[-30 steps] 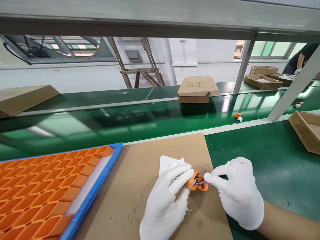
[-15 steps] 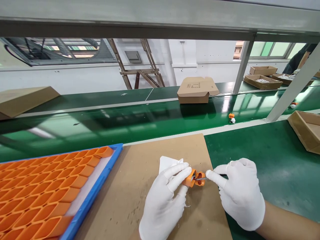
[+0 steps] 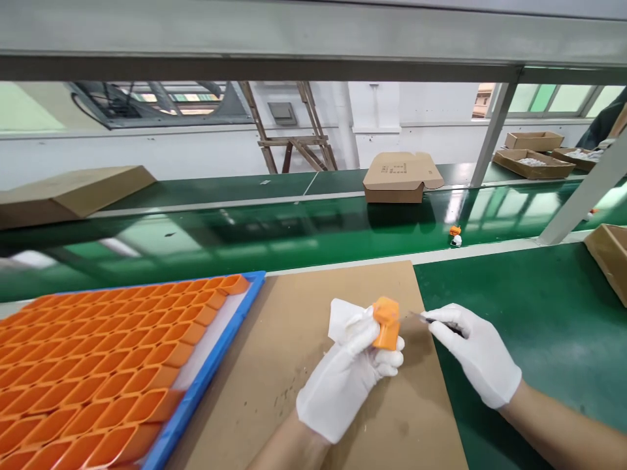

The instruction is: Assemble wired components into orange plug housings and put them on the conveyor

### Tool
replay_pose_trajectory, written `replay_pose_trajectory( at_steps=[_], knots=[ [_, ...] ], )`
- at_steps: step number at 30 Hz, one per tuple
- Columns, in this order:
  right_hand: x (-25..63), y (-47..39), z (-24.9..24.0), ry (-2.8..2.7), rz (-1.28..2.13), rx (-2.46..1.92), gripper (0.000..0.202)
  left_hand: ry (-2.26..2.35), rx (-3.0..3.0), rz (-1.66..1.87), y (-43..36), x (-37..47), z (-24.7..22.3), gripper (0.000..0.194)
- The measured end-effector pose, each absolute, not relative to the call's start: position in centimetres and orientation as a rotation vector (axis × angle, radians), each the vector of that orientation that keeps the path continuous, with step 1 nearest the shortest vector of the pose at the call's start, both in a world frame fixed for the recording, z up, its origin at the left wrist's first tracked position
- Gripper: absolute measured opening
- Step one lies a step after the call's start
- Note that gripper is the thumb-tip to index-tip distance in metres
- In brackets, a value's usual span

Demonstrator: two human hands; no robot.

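My left hand (image 3: 345, 375), in a white glove, holds a small orange plastic part (image 3: 386, 323) above the brown cardboard sheet (image 3: 274, 365). A white piece (image 3: 340, 316) shows behind its fingers. To the right, my gloved right hand (image 3: 473, 352) is closed on a thin dark pointed tool (image 3: 445, 323), whose tip points left towards the orange part without touching it.
A blue-edged tray (image 3: 220, 352) of orange cells lies at the left. Beyond is a green conveyor (image 3: 294, 232) bearing a small orange and white item (image 3: 455, 236). Cardboard boxes (image 3: 394, 194) stand behind it. A slanted grey post (image 3: 580, 196) rises at the right; a person is partly visible far right.
The orange part has been turned and raised in my left hand. My right hand has drawn the tool back from it. The view has shifted slightly left.
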State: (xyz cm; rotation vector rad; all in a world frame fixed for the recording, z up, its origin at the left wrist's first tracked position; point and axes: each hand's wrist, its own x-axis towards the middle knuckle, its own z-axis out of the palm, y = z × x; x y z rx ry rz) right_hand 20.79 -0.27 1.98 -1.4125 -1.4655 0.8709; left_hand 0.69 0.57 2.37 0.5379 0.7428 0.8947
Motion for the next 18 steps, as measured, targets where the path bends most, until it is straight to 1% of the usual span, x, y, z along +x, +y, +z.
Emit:
replay_pose_trajectory(
  at_steps=[2,3,6,12,18],
  knots=[
    [20.9,-0.1,1.8,-1.344,0.997,-1.482,0.026,0.76,0.432,0.886,0.6,0.7,2.5,0.028],
    [20.9,0.0,1.7,-1.291,1.041,-1.5,0.03,0.782,0.4,0.898,0.6,0.7,2.6,0.026],
    [20.8,0.1,1.4,-1.219,1.102,-1.507,0.034,0.793,0.355,0.952,0.6,0.8,2.7,0.024],
    [20.6,0.1,0.9,-1.255,1.141,-1.518,0.036,0.737,0.327,0.973,0.6,0.7,2.8,0.021],
    [20.4,0.5,0.3,-1.251,1.142,-1.49,0.041,0.759,0.485,1.001,1.1,0.1,2.2,0.024]
  ],
)
